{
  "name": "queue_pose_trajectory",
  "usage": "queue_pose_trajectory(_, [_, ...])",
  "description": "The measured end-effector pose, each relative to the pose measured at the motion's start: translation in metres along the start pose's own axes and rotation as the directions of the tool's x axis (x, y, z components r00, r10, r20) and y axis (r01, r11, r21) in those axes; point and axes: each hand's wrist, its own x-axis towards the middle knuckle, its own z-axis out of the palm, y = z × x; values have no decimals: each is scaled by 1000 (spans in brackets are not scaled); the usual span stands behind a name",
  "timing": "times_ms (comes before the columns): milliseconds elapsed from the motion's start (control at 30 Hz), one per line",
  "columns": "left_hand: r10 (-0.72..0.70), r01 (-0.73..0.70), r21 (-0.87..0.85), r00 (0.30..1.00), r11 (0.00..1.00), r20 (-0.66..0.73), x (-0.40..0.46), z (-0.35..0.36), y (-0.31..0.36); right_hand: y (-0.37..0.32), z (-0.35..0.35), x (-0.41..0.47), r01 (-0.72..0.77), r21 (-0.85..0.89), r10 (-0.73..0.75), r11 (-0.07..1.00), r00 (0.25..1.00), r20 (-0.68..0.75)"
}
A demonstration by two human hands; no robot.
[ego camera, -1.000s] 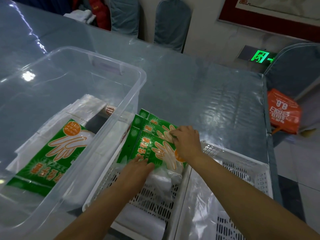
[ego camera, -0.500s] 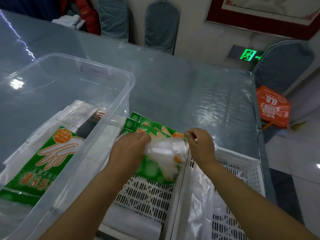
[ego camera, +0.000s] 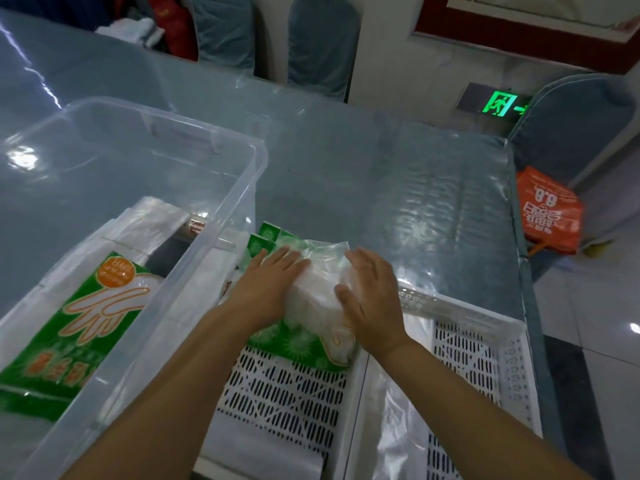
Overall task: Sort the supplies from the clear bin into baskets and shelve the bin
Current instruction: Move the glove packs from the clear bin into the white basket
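Observation:
A clear bin stands at the left with a green glove packet and white plastic bags inside. Beside it sits a white slotted basket holding green glove packets. A clear plastic flap lies folded over the top packet. My left hand presses flat on that plastic from the left. My right hand presses on it from the right with straight fingers. A second white basket stands to the right with a clear plastic bag in it.
The table has a shiny clear cover and ends at the right near the second basket. An orange bag hangs past that edge. Covered chairs stand behind the table.
Both hands lifted the loose clear plastic off the packet's near end and folded it over the top. They now lie flat on it, closer together.

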Motion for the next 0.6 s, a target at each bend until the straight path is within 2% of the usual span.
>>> queue_pose_trajectory(100, [-66, 64, -31, 995, 997, -73, -14, -2, -3, -5, 12, -1, 144, -185, -99, 972, 968, 231])
queue_pose_trajectory(200, [-159, 150, -68, 975, 986, -155, -35, 7, 1, -7, 29, -6, 239, -341, -91, 909, 914, 396])
queue_pose_trajectory(300, [-187, 180, -57, 972, 982, -144, -48, 23, 3, -8, 41, -12, 277, -425, -77, 861, 899, 430])
queue_pose_trajectory(433, [-119, 119, 4, 993, 993, -10, -49, 39, -6, -10, 47, -13, 285, -482, -55, 829, 898, 436])
queue_pose_trajectory(600, [-106, 106, -4, 994, 994, 3, -45, 38, -10, -19, 42, -7, 273, -495, -45, 825, 904, 424])
